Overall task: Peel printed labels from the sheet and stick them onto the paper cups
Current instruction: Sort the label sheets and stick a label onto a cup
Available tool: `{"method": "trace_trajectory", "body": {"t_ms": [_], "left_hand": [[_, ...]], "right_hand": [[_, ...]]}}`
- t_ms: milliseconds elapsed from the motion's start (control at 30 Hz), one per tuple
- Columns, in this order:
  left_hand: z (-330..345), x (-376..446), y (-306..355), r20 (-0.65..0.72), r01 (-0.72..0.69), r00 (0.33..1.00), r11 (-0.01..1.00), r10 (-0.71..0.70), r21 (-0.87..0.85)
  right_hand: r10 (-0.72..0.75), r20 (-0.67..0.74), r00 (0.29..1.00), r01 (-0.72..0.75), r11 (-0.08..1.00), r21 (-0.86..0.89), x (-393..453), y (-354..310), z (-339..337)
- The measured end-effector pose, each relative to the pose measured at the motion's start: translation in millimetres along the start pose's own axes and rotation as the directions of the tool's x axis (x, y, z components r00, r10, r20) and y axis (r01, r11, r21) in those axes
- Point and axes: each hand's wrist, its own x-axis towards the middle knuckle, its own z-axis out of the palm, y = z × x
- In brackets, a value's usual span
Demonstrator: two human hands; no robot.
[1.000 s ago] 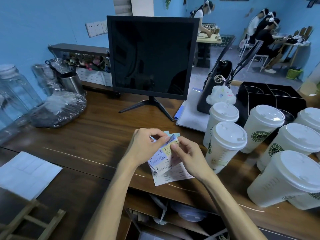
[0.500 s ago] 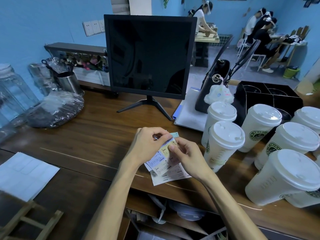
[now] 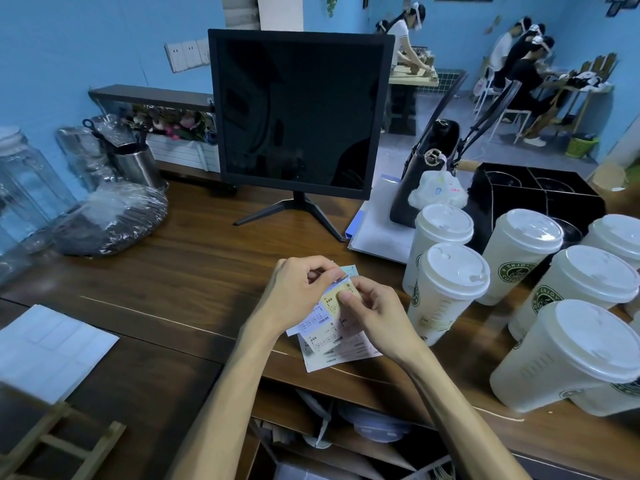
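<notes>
Your left hand (image 3: 298, 296) and right hand (image 3: 374, 317) meet over the front part of the wooden counter (image 3: 194, 271), both working on the label sheet (image 3: 323, 327) held just above the wood. Your left fingers are curled, pinching the sheet's upper edge; your right thumb and forefinger pinch a yellowish label (image 3: 337, 294) near that same top corner. The print on the labels is too small to read beyond rows of dark characters and small barcodes. More printed slips (image 3: 343, 356) lie flat on the counter under your hands, close to its front edge, which drops to an open shelf below. To your right stand the paper cups (image 3: 446, 292), white with flat lids, crowded close together; the nearest one is just beside your right hand. Green round logos on several cups show "ENJOY" along the top arc; the rest of the lettering cannot be made out. Behind the cups sit a black cup carrier (image 3: 540, 199) and a dark handbag (image 3: 419, 178) resting on a white folder (image 3: 377, 230). A black monitor (image 3: 298, 112), screen dark, stands straight ahead of you on its splayed foot. Bare wood stretches to your left between your hands and a white sheet of blank stickers (image 3: 48, 344) near the left edge; farther back on the left are a plastic-wrapped bundle (image 3: 110, 220) and glass jars (image 3: 24, 188).
</notes>
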Motion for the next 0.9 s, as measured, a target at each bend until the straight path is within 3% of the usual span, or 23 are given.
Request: {"method": "trace_trajectory", "body": {"t_ms": [700,900], "left_hand": [[6.7,-8.2,2.4,-0.049,-0.049,0.997,0.988,0.057,0.147],[6.4,-7.0,5.5,-0.052,-0.060,0.997,0.993,0.065,0.102]], "right_hand": [[-0.011,-0.062,0.998,0.000,0.984,-0.177,-4.1,-0.6,1.0],[-0.012,-0.060,0.998,-0.001,0.978,-0.209,-4.2,-2.3,-0.6]]}}
